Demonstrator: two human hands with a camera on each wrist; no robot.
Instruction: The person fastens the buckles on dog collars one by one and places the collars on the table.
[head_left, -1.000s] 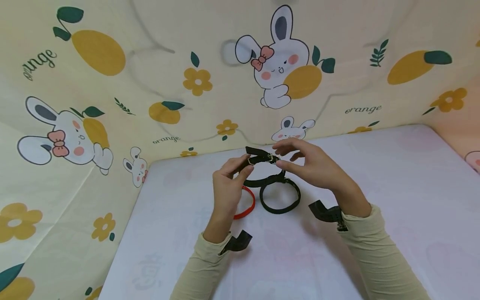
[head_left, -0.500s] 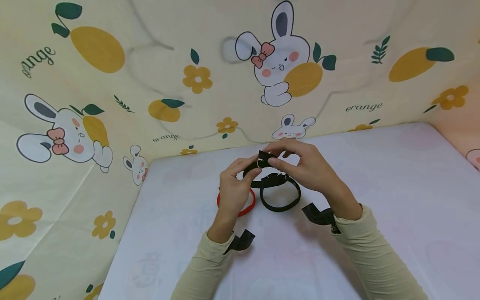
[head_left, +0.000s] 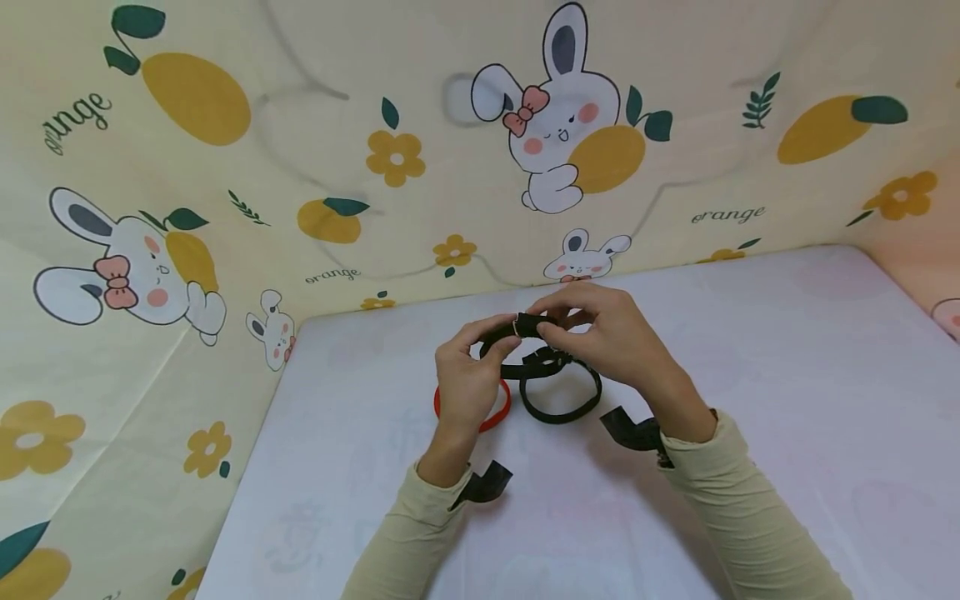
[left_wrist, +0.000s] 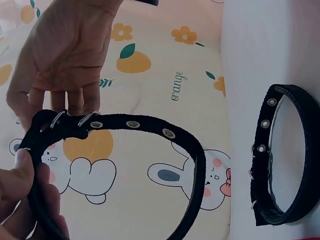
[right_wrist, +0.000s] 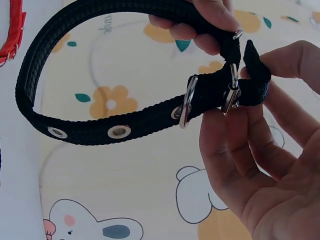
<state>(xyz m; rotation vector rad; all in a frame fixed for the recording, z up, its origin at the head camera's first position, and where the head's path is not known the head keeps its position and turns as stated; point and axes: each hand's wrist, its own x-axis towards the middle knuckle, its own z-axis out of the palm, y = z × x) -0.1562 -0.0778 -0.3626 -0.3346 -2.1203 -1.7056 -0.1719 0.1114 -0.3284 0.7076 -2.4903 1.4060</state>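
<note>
Both hands hold a black buckled pet collar [head_left: 517,372] up over the table. My left hand [head_left: 467,379] grips the band near the buckle, thumb against the outside and fingers behind. At the strap's free end, my right hand [head_left: 603,333] pinches with its thumb, while its other fingers lie under the buckle [right_wrist: 231,100], as the right wrist view shows. Metal eyelets [right_wrist: 119,131] and a D-ring [right_wrist: 188,102] line the strap, which runs through the buckle. A second black collar [head_left: 558,419] lies below, and a red collar [head_left: 507,408] is partly hidden by my left hand.
A white-covered table [head_left: 360,433] carries the collars. Behind it hangs a cream cloth [head_left: 420,67] printed with rabbits and oranges. Black straps [head_left: 630,429] stick out at both sleeve cuffs.
My right hand has moved left onto the strap's free end, which stuck up loose before and is now bent down by the buckle. My left hand has shifted slightly right, uncovering more of the red collar.
</note>
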